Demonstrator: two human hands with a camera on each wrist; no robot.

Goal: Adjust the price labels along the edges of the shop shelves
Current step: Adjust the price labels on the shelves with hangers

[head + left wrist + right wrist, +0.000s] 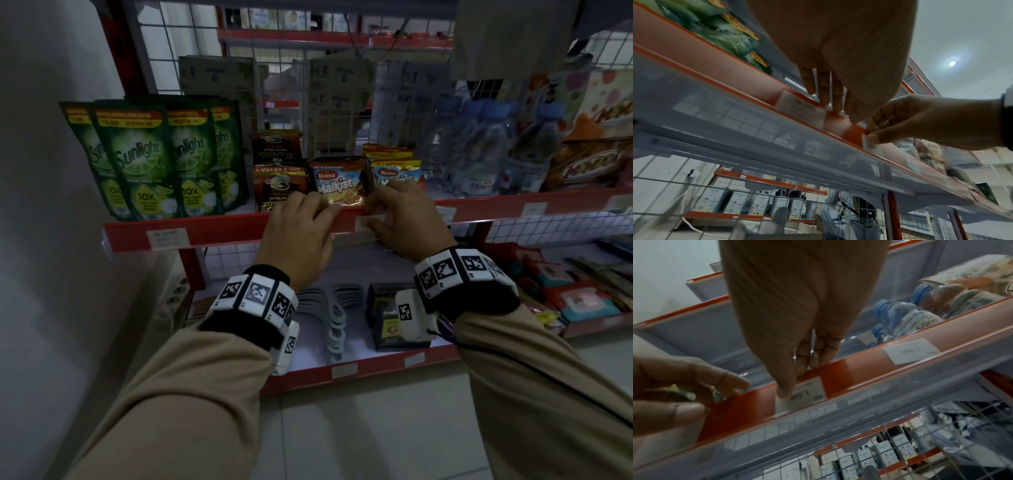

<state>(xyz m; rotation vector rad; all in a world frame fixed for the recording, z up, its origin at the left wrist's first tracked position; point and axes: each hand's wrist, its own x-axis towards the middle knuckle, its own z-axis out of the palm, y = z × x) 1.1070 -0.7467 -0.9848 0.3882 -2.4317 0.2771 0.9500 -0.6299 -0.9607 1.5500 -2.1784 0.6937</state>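
A white price label (363, 219) (809, 394) reading 1.500 sits in the clear strip on the red shelf edge (239, 229) (838, 376). My right hand (373, 216) (795, 381) pinches it, with the thumb on its face and the fingers over the top lip. In the left wrist view the right hand (872, 132) covers most of this label (869, 147). My left hand (330, 221) (846, 116) grips the same edge just to the left, fingers over the top and thumb on the front. The left hand (711, 395) holds no label.
More labels sit along the edge (168, 238) (534, 209) (801, 110) (910, 352). On the shelf stand Sunlight pouches (147, 161), coffee sachets (277, 178), Malkist packs (337, 181) and water bottles (479, 154). A wall (51, 205) closes the left; a lower shelf (342, 370) juts out below.
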